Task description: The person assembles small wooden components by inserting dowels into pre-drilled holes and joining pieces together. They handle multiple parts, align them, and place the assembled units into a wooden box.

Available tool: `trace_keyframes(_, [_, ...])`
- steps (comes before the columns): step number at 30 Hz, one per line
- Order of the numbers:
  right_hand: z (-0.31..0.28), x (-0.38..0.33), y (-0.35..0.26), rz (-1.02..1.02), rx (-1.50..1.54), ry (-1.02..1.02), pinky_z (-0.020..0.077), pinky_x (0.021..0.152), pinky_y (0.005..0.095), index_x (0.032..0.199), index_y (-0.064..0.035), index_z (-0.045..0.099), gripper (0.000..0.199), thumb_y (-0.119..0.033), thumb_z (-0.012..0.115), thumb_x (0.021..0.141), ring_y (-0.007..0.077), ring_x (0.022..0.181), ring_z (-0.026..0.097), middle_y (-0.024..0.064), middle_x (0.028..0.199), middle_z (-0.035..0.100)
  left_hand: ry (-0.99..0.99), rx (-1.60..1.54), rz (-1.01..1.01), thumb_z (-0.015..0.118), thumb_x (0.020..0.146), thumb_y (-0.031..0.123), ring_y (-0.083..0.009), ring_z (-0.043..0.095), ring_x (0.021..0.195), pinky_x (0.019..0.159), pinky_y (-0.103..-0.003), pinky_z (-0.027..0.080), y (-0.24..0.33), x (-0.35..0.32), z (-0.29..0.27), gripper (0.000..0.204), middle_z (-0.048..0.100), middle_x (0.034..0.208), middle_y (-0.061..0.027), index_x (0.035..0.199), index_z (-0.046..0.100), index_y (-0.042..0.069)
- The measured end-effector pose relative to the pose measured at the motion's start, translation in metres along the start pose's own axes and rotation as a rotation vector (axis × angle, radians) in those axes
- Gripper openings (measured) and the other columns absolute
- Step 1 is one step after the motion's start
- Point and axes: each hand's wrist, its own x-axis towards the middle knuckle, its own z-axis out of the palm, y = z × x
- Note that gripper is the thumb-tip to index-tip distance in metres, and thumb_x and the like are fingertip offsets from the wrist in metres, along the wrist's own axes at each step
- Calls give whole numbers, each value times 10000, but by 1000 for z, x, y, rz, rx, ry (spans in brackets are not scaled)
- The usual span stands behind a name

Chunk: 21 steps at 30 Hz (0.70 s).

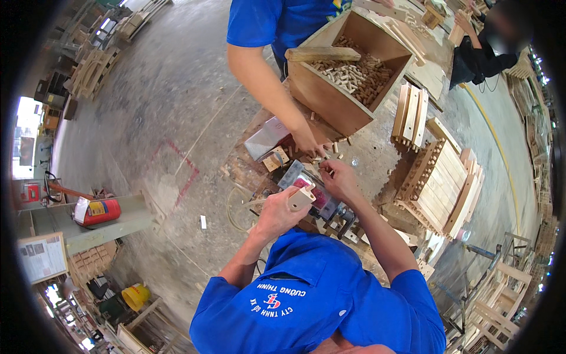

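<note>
The left hand (276, 211) wraps a small wooden block (301, 197), hiding the block's lower half and whatever lies under the palm. The right hand (338, 177) pinches something too small to make out. Below the hands, the plastic compartment box (306, 187) is half covered, its contents a pink blur. At the top of the frame, a co-worker's blue shirt (277, 20) is cut off by the picture's edge, and that co-worker's hand (306, 140) covers part of the scattered dowels (330, 150). At the upper right another person (483, 56) is blurred and partly cropped. The round black rim swallows the corners.
</note>
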Motion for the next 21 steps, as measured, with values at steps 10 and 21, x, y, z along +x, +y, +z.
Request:
trace_keyframes(10, [30, 50, 8, 84, -262, -131, 580, 834, 512, 1083, -147, 826, 249, -268, 711, 897, 422, 938, 735, 251, 989, 748, 52, 18, -40, 842, 857, 278, -288, 781, 880, 802, -374, 601, -13, -6, -2, 427, 775, 961, -173, 1176, 714, 25])
trace_keyframes(21, [-69, -32, -63, 246, 494, -159, 543, 721, 320, 1138, -28, 760, 186, -134, 704, 996, 179, 779, 685, 102, 906, 755, 80, -36, 10, 836, 858, 234, -277, 777, 869, 796, -378, 596, 4, 9, -11, 388, 775, 963, -170, 1169, 720, 33])
